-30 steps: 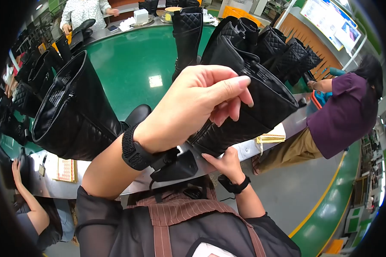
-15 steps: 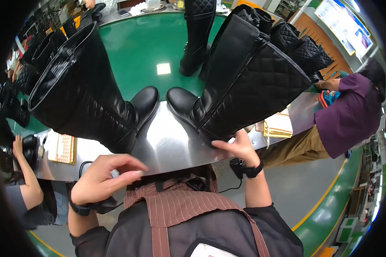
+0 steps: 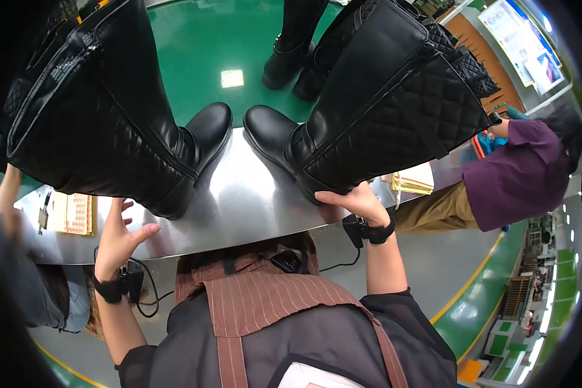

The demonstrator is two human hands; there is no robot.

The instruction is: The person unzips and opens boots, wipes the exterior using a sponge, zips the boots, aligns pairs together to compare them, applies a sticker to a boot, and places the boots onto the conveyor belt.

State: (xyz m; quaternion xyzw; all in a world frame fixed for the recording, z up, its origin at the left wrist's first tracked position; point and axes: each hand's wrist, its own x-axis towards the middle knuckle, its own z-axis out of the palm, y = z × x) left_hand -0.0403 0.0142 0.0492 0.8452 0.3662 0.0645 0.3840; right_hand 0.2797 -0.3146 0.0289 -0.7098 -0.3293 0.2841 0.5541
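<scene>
In the head view, two black boots stand on the metal table (image 3: 233,213), their shafts slanting outward in the frame. The left boot (image 3: 110,110) fills the upper left, its open top with pale print inside; the right boot (image 3: 368,110) fills the upper right, quilted along one side. Their toes come near each other at upper centre, apart.

At lower left, the left hand (image 3: 118,240) is open, thumb spread, fingers reaching up at the lower edge of the left boot's shaft; whether they touch it I cannot tell. Right of centre, the right hand (image 3: 357,203) has its thumb against the heel of the right boot. Its fingers are mostly hidden behind the shaft, so I cannot tell whether they grip.

A sticker sheet (image 3: 77,213) lies near the left hand, a paper bundle (image 3: 412,180) near the right hand. More boots (image 3: 284,64) stand on the green surface (image 3: 197,64) at upper centre. A person in a purple top (image 3: 514,174) is at right.
</scene>
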